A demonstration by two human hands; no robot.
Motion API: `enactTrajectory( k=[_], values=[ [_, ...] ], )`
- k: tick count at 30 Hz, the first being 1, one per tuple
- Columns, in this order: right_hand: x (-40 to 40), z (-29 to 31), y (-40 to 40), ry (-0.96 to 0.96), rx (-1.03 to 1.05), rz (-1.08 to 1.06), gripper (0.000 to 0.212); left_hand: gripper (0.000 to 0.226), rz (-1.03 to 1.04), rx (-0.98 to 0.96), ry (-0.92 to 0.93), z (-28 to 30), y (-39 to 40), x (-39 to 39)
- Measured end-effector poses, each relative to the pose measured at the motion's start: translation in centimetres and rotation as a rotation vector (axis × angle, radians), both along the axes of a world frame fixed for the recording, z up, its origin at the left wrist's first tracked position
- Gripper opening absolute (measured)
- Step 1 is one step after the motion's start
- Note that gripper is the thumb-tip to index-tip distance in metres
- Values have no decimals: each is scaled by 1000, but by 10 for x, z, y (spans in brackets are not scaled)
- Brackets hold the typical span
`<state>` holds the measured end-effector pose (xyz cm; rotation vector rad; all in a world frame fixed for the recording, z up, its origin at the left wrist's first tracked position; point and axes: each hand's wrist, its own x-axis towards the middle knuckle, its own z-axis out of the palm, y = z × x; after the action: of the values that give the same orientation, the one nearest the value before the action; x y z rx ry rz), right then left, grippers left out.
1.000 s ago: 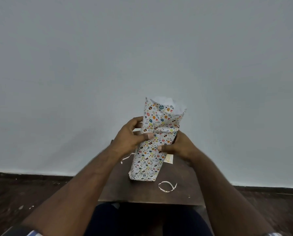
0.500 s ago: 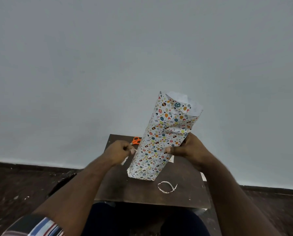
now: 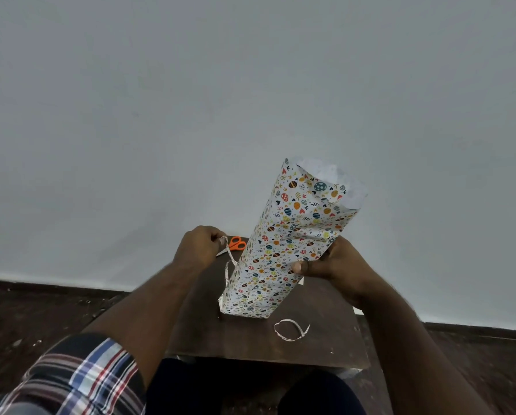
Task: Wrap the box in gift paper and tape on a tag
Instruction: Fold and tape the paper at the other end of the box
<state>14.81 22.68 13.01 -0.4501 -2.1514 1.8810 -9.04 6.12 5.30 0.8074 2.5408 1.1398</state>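
The box [image 3: 286,244], wrapped in white gift paper with coloured egg prints, stands tilted on its lower end on the small dark table [image 3: 250,339]. Its upper end is open, with white paper inside showing. My right hand [image 3: 331,262] grips the box at mid-height from the right. Left of the box, my left hand [image 3: 199,247] pinches a thin paper strip [image 3: 228,265] that hangs down beside it. A pale scrap, perhaps the tag [image 3: 301,282], peeks out behind the box.
Orange-handled scissors [image 3: 235,244] lie at the table's far edge behind my left hand. A curled paper strip [image 3: 291,329] lies near the table's front right. A grey wall rises right behind the table. Dark floor surrounds it.
My left hand let go of the box, moved left and took hold of a thin paper strip. The box tilted further right in my right hand, uncovering the scissors.
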Motion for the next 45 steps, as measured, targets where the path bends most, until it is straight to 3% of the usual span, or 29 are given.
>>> enactTrajectory(
  k=[3, 7, 10, 16, 22, 26, 31, 36, 40, 43, 45],
  values=[
    [-1, 0, 1, 3, 7, 9, 64, 20, 14, -2, -14, -2, 3, -5],
    [-3, 0, 1, -2, 5, 16, 65, 48, -108, -117, -138, -2, 3, -6],
    [-4, 1, -1, -11, 12, 21, 65, 55, -116, -133, -114, 1, -2, -7],
    [-2, 10, -3, 2, 20, 21, 67, 34, -111, 103, -136, 21, -13, 6],
    [12, 26, -3, 47, -17, 3, 66, 23, -197, 355, -387, 48, -29, 40],
    [20, 33, -1, 76, -75, -61, 64, 22, -186, 463, -397, 64, -37, 55],
    [2, 18, -15, 37, 13, -20, 64, 45, -274, 668, -454, 97, -34, 80],
    [-4, 9, -28, -3, 44, 20, 72, 57, -305, 574, -357, 103, -42, 82],
    [6, 50, -33, 87, 199, -182, 90, 61, -288, 540, -309, 104, -49, 77],
    [15, 99, -40, 266, 493, -361, 72, 60, -284, 543, -305, 105, -50, 77],
    [16, 126, -50, 225, 635, -261, 63, 59, -292, 536, -294, 107, -49, 79]
  ],
)
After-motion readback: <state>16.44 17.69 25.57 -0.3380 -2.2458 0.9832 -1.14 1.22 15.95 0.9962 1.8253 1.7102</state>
